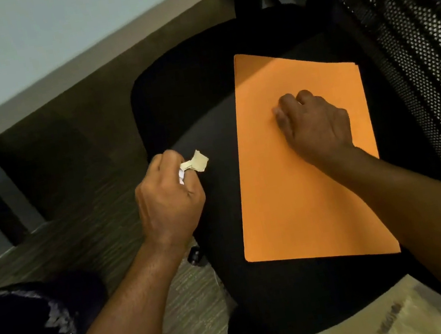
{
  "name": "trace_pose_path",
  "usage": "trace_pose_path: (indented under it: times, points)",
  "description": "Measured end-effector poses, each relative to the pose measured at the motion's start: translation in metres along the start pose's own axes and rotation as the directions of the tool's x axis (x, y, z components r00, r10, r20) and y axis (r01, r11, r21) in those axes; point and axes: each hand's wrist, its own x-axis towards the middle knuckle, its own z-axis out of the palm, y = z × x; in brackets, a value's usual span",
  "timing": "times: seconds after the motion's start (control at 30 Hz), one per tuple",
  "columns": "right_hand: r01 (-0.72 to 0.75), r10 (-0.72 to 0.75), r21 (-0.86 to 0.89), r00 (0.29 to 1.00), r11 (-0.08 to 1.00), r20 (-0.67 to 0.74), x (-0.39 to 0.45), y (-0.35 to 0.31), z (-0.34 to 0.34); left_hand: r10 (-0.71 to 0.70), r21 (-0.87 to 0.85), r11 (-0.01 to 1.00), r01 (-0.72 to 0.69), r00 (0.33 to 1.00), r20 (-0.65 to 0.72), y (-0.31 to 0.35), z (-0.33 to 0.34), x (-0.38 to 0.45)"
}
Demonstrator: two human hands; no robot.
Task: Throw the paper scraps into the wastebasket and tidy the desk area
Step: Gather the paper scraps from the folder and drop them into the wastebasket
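While the left hand (169, 201) stays above the front edge of the black chair seat (203, 105), its fingers are curled tight around paper scraps (197, 164); a beige crumpled piece and a bit of white stick out between thumb and forefinger. An orange folder (291, 198) lies flat on the seat, a little turned, and covers most of its right part. On the upper part of the folder rests the right hand (314, 125), palm down with fingers bent under; whether it holds something I cannot tell. Behind the seat stands the mesh chair back (421, 51). A white desk (19, 54) runs across the upper left, with a carpet (93, 232) below it. No wastebasket is seen in this view.
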Motion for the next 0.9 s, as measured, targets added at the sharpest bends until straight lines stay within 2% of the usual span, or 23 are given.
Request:
trace_pose_path:
  times: [0.1, 0.2, 0.37, 0.57, 0.73, 0.9]
  points:
    - [-0.067, 0.067, -0.047, 0.998, 0.997, -0.001, -0.004, -0.008, 0.002, -0.054, 0.013, 0.998, 0.055, 0.998, -0.045, -0.022, -0.022, -0.015]
    - [-0.096, 0.095, -0.01, 0.994, 0.995, -0.045, -0.005, -0.007, 0.003, -0.102, 0.013, 0.995, 0.103, 0.992, -0.076, -0.04, -0.041, -0.032]
    - [-0.012, 0.028, 0.162, 0.995, 0.987, -0.097, -0.013, -0.048, -0.004, -0.227, -0.004, 0.973, 0.23, 0.957, -0.181, -0.083, -0.085, -0.068]
    - [0.128, -0.044, 0.381, 0.974, 0.916, -0.221, -0.032, -0.177, -0.015, -0.336, -0.019, 0.938, 0.345, 0.898, -0.285, -0.144, -0.147, -0.131]
    - [0.27, -0.214, 0.618, 0.963, 0.738, -0.165, -0.081, -0.312, -0.014, -0.435, 0.026, 0.883, 0.469, 0.836, -0.333, -0.199, -0.188, -0.199]
    - [0.344, -0.395, 0.738, 0.912, 0.581, -0.115, -0.144, -0.434, 0.014, -0.536, 0.057, 0.805, 0.591, 0.765, -0.357, -0.254, -0.219, -0.261]
